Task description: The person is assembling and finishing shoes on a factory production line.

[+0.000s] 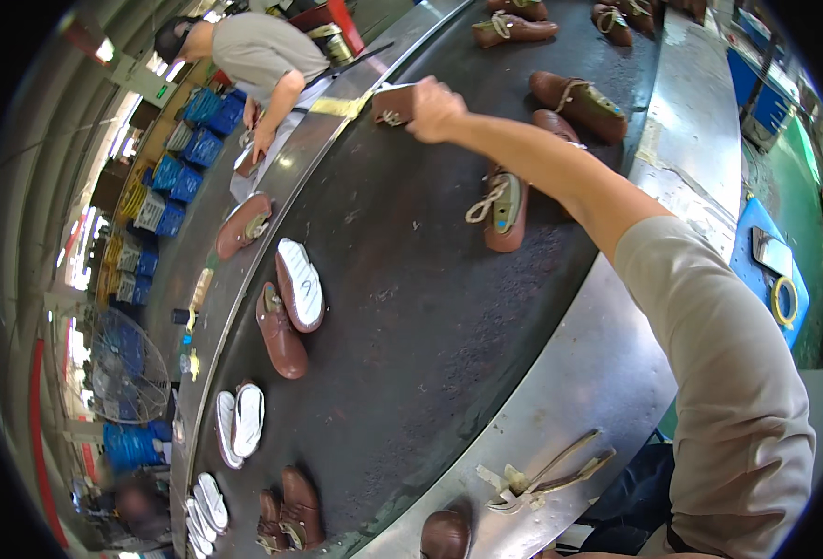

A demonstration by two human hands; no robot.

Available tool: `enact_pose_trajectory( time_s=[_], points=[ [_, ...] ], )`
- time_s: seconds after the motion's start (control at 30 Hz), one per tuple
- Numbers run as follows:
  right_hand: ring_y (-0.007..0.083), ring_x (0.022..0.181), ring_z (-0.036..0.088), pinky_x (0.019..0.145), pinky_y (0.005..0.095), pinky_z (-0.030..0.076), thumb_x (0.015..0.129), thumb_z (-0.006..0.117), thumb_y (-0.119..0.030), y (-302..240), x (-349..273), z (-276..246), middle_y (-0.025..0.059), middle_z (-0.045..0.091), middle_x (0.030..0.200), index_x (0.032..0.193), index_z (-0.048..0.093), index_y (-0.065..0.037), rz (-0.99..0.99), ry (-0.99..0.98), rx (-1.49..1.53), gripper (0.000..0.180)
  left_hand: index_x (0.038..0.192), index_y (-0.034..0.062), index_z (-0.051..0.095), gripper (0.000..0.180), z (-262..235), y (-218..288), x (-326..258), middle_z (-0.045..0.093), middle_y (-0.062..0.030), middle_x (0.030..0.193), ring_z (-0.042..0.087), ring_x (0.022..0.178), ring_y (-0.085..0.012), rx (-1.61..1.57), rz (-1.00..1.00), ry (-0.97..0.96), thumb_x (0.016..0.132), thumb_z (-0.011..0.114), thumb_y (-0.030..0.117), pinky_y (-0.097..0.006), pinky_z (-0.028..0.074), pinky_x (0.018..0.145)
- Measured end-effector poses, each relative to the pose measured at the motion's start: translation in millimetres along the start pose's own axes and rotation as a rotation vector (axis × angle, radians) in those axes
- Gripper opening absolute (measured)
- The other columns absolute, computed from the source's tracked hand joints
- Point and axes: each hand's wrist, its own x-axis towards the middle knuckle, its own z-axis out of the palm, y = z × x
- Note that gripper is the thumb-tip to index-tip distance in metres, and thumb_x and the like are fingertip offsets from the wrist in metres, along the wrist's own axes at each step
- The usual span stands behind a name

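Observation:
My right arm reaches far across the dark conveyor belt. At the belt's far edge, my right hand is closed on one end of a brown lace-up shoe, its laces hanging at the lower side. Part of that shoe is covered by the fingers. Below my forearm stands another brown shoe with pale laces and a greenish opening. Beyond the arm lies a brown shoe, with one more partly hidden by the forearm. My left hand is out of the picture.
A co-worker bends over the far metal ledge, handling a shoe. Brown shoes and pairs with white soles upward sit along the belt. On the near metal edge are a brown shoe and tape-wrapped sticks. A fan stands left.

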Motion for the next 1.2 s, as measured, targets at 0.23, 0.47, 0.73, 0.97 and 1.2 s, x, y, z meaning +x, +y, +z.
enact_pose_trajectory(
  time_s=[0.23, 0.47, 0.73, 0.97, 1.2],
  points=[
    [0.0360, 0.128, 0.060, 0.106, 0.0467, 0.049, 0.087, 0.075, -0.054, 60, 36, 24, 0.0151, 0.060, 0.141, 0.136, 0.059, -0.003, -0.028, -0.067, -0.239, 0.073, 0.153, 0.0059, 0.036, 0.063, 5, -22, -2, 0.055, -0.0132, 0.134, 0.056, 0.120, -0.0255, -0.070, -0.056, 0.084, 0.097, 0.066, 0.011, -0.038, 0.046, 0.105],
    [0.0326, 0.096, 0.075, 0.083, 0.0436, 0.060, 0.075, 0.069, -0.048, 20, -20, -31, 0.0187, 0.077, 0.098, 0.095, 0.079, -0.004, -0.157, -0.246, -0.242, 0.049, 0.153, 0.0059, 0.036, 0.064, 12, -21, -13, 0.055, -0.0133, 0.134, 0.056, 0.119, -0.0256, -0.122, -0.067, 0.069, 0.097, 0.067, 0.012, -0.038, 0.046, 0.104],
    [0.0210, 0.072, 0.073, 0.057, 0.0348, 0.062, 0.088, 0.065, -0.061, 3, -175, -134, 0.0129, 0.074, 0.088, 0.096, 0.071, 0.004, 0.204, -1.013, 0.803, 0.065, 0.152, 0.0060, 0.036, 0.064, 7, 2, -21, 0.055, -0.0133, 0.134, 0.056, 0.119, -0.0256, -0.143, -0.015, -0.026, 0.098, 0.068, 0.014, -0.038, 0.047, 0.104],
    [0.0226, 0.081, 0.071, 0.074, 0.0386, 0.063, 0.094, 0.062, -0.057, 104, -358, -203, 0.0130, 0.069, 0.093, 0.109, 0.067, 0.001, 0.496, -1.115, 1.010, 0.059, 0.152, 0.0060, 0.036, 0.065, -7, 1, -59, 0.056, -0.0133, 0.134, 0.056, 0.118, -0.0257, -0.160, -0.003, -0.071, 0.098, 0.070, 0.015, -0.038, 0.048, 0.103],
    [0.0267, 0.083, 0.072, 0.076, 0.0413, 0.061, 0.099, 0.056, -0.057, 172, -428, -239, 0.0160, 0.070, 0.101, 0.115, 0.065, 0.002, 0.471, -0.914, 0.712, 0.062, 0.152, 0.0061, 0.036, 0.065, -53, -9, -132, 0.056, -0.0134, 0.133, 0.057, 0.118, -0.0257, -0.135, -0.028, -0.070, 0.098, 0.071, 0.016, -0.038, 0.049, 0.102]
  ],
)
